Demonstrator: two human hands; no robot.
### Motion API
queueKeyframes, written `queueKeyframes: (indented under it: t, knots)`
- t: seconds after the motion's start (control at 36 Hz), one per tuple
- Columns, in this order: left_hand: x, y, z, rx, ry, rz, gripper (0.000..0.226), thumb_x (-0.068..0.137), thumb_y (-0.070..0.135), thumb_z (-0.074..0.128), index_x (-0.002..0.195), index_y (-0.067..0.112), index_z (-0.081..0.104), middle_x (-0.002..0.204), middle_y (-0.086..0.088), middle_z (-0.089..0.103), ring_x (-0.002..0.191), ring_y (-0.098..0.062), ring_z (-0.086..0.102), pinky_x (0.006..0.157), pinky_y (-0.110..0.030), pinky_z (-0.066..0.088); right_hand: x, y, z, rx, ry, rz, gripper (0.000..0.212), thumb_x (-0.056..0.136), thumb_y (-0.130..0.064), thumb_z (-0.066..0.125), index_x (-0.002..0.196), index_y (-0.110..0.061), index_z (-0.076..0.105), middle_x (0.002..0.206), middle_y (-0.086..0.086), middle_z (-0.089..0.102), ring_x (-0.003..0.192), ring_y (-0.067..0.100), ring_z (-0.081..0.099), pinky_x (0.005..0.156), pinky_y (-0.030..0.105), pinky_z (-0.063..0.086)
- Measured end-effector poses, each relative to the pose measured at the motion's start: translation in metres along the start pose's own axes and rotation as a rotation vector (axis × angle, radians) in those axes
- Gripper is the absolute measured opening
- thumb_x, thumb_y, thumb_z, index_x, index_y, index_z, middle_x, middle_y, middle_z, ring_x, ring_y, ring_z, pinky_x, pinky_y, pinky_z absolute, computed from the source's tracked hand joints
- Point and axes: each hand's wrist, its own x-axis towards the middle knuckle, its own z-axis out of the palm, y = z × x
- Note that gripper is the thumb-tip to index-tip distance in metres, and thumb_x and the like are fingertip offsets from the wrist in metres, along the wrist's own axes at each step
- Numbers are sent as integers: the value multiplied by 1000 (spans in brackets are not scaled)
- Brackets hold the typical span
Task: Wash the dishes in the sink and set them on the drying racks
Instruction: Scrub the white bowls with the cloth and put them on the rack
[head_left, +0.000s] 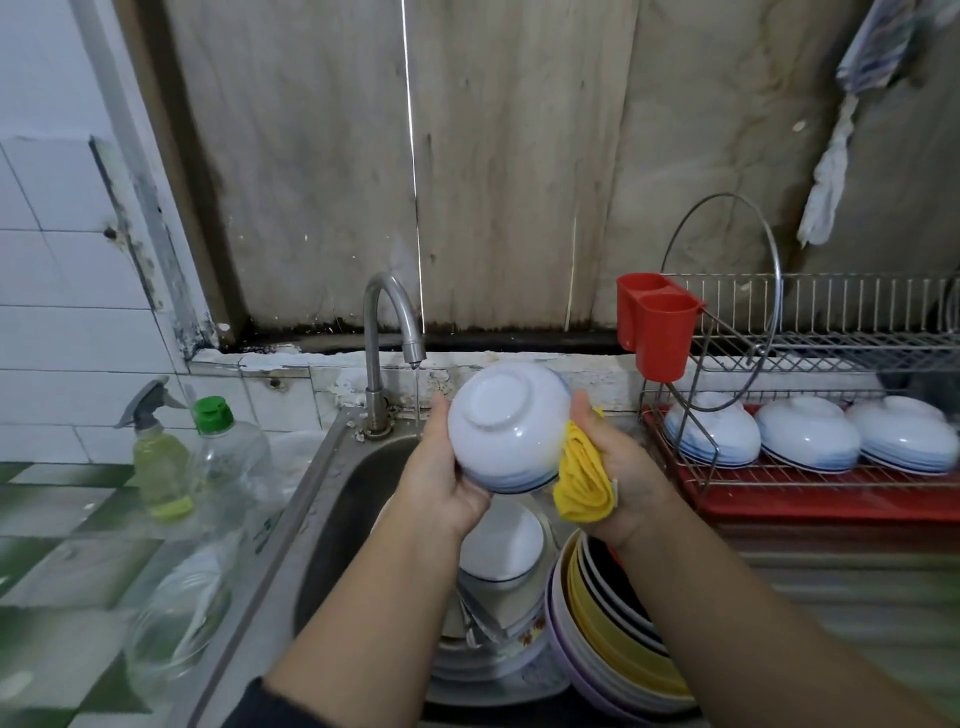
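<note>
Here, white bowl (506, 426) held upside down above sink (332, 499), foot ring toward camera, just beside thin stream from running tap (387, 332). Left hand (441, 478) grips bowl's left side, fingers curled under rim. Right hand (618, 467) clutches folded yellow cloth (582, 483) against bowl's right side. Below, more bowls and stacked plates (613, 623) crowd sink. Three washed bowls (808, 434) lie face down on drying rack (810, 364) at right, red cutlery holder (657, 325) hooked on rack's end. Spray bottle (156, 452), clear bottle (228, 452) stand on bench at left.
</note>
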Motion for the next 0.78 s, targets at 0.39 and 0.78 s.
queueKeyframes:
  t: [0.39,0.78]
  knots:
    - [-16,1,10,86,173,283,63,69,56,68,114,12,64,107,-15,70,91,-32,69,83,-53,54,-12,-14,30,-1310,220,-417,26,79,-10,56,57,-20,48,55,1,47,52,14,45,50,22,37]
    - [-29,4,12,379,234,501,48,90,45,57,123,9,54,102,-8,66,82,-22,64,77,-37,53,-26,-30,30,-1344,219,-182,19,82,-5,50,66,-12,56,50,0,48,41,17,43,42,23,40]
